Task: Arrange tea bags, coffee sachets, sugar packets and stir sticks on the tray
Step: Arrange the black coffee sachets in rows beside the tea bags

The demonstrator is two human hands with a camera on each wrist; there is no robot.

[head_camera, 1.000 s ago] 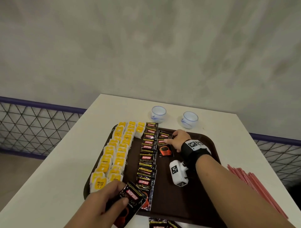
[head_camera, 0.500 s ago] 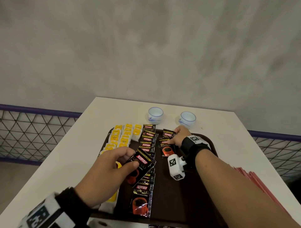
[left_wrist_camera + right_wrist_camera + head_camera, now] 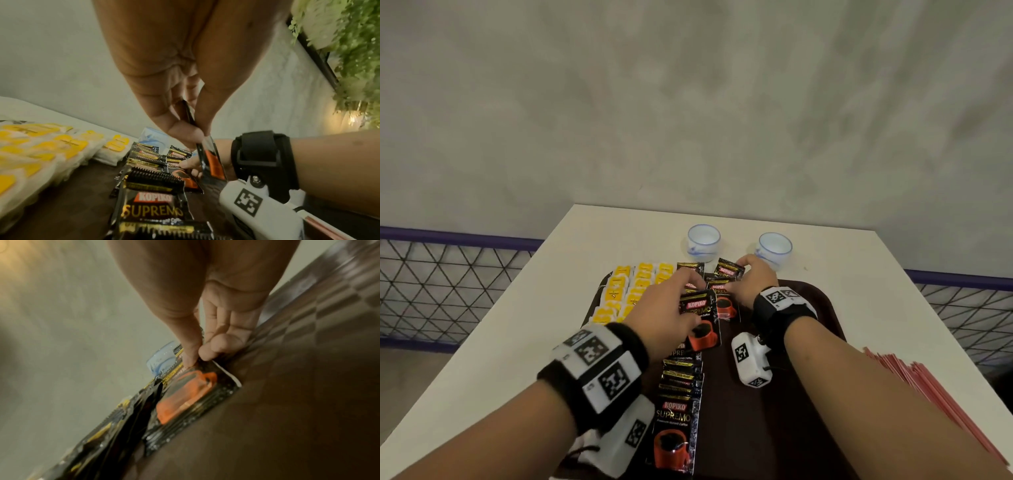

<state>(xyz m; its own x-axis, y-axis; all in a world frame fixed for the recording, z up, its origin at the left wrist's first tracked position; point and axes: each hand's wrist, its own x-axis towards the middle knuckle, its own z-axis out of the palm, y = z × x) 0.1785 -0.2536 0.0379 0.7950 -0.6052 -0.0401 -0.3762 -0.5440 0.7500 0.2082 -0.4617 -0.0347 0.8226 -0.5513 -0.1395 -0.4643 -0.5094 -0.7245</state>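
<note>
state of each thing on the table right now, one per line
black Kopiko coffee sachet: pinched in left hand, above the tray
second column of black sachets: flat on tray, right hand pinching one
yellow-tagged tea bags: laid in rows
dark brown plastic tray: partly filled
two white cups: upright, behind tray
red stir sticks: off tray

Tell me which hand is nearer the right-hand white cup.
Right. The right hand sits just in front of the cup, fingers on a sachet; the left hand is further back, left, holding a coffee sachet.

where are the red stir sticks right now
In the head view the red stir sticks lie on the white table, off the brown tray, past its right edge and beside the right forearm.
</note>
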